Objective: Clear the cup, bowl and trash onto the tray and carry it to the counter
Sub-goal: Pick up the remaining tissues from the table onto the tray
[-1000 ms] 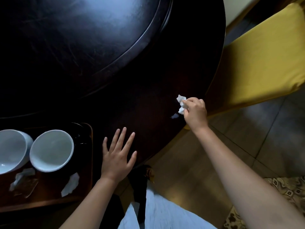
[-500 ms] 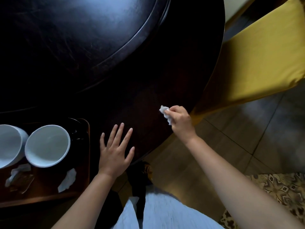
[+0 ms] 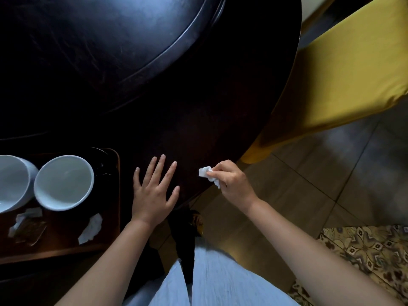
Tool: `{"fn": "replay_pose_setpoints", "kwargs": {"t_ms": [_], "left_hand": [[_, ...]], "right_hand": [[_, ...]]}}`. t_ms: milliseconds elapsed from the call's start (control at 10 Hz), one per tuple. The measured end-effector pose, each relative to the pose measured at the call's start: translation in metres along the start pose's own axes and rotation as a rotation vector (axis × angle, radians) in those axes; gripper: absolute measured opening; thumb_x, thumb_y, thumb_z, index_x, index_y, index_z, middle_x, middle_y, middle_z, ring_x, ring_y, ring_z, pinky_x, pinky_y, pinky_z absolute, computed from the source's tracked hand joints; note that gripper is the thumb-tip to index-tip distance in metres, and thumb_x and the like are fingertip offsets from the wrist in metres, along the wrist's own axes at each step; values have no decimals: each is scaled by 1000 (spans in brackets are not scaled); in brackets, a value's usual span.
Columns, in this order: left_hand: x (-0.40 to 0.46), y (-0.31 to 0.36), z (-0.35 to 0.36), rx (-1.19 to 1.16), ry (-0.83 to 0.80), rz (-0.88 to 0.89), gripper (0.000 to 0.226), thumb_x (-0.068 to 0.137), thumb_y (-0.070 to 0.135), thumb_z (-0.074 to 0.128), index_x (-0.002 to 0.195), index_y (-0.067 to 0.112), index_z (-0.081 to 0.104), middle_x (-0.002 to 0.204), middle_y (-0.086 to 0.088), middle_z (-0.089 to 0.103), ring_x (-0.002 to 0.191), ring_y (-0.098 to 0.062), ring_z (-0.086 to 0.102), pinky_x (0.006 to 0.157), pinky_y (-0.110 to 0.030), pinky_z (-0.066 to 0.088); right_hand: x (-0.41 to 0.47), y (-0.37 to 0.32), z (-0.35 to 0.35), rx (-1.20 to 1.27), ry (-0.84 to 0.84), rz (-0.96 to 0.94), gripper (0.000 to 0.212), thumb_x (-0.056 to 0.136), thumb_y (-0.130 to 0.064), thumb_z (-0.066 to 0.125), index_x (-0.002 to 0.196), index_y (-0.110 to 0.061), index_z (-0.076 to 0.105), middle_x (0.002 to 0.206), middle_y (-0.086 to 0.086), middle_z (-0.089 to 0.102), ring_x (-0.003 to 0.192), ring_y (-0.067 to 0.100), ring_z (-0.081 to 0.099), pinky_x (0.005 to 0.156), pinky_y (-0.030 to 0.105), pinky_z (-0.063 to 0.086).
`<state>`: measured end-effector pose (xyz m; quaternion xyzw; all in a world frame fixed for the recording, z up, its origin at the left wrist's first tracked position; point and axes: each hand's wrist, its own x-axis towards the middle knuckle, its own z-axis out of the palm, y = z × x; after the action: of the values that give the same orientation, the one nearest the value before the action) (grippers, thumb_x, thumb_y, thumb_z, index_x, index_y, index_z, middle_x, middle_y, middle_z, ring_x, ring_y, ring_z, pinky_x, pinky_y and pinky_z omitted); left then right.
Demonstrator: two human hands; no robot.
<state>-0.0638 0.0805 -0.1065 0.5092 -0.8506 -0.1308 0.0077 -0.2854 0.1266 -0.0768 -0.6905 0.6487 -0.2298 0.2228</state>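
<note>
The right hand (image 3: 231, 184) pinches a crumpled white tissue (image 3: 208, 176) between thumb and fingertips, just above the surface (image 3: 198, 89) near its rim. The left hand (image 3: 153, 193) lies released, fingers spread flat on the surface, between the tissue and the tray (image 3: 66, 250). To do this step well, I judge the tissue should pass over the left hand and drop onto bare tray beside the trash (image 3: 91, 228) already lying there, clear of the bowl (image 3: 64, 183). The bowl stands on the tray, touching a second white vessel (image 3: 11, 184), probably the cup, at the tray's far left. The surface is dark, round, with a raised inner disc. Right of the tray lie a yellow chair cushion (image 3: 344, 69), floor tiles and a patterned rug (image 3: 364, 257)
</note>
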Motion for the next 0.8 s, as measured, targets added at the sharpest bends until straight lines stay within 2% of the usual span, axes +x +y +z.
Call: {"fn": "replay_pose_setpoints", "kwargs": {"t_ms": [300, 400, 500, 600, 800], "left_hand": [[0, -2, 3, -2, 9, 4, 62, 87, 49, 34, 144, 30, 25, 156, -5, 21, 144, -20, 9, 114, -54, 7], [-2, -1, 3, 4, -6, 6, 62, 87, 50, 31, 145, 30, 23, 156, -5, 19, 144, -21, 8, 113, -54, 7], [-3, 0, 2, 42, -48, -4, 63, 89, 52, 21, 146, 30, 9, 157, -3, 4, 144, -20, -4, 114, -52, -1], [-12, 2, 1, 63, -109, -3, 64, 88, 54, 12, 145, 32, -6, 155, 0, -12, 143, -18, -16, 113, -49, -9], [-58, 2, -7, 68, -215, 68, 61, 93, 49, 24, 144, 33, -4, 159, -2, -4, 141, -20, -18, 113, -44, -9]], "right_hand": [[-36, -23, 12, 30, -68, -83, 24, 70, 14, 71, 91, 1, 71, 81, 14, 68, 75, 26, 63, 61, 28, 58], [-46, -29, 11, 61, 45, 16, 23, 74, 12, 68, 93, -1, 71, 83, 13, 68, 79, 25, 62, 67, 27, 56], [-51, -37, 8, 126, 212, 168, 29, 72, 17, 65, 92, -2, 72, 83, 13, 66, 79, 26, 61, 67, 33, 56], [-55, -50, 3, 195, 297, 271, 32, 73, 19, 63, 95, -3, 72, 87, 13, 66, 82, 25, 62, 68, 36, 59], [-52, -89, -7, 209, 277, 253, 32, 75, 17, 63, 98, -3, 71, 93, 13, 66, 86, 20, 62, 73, 18, 54]]}}
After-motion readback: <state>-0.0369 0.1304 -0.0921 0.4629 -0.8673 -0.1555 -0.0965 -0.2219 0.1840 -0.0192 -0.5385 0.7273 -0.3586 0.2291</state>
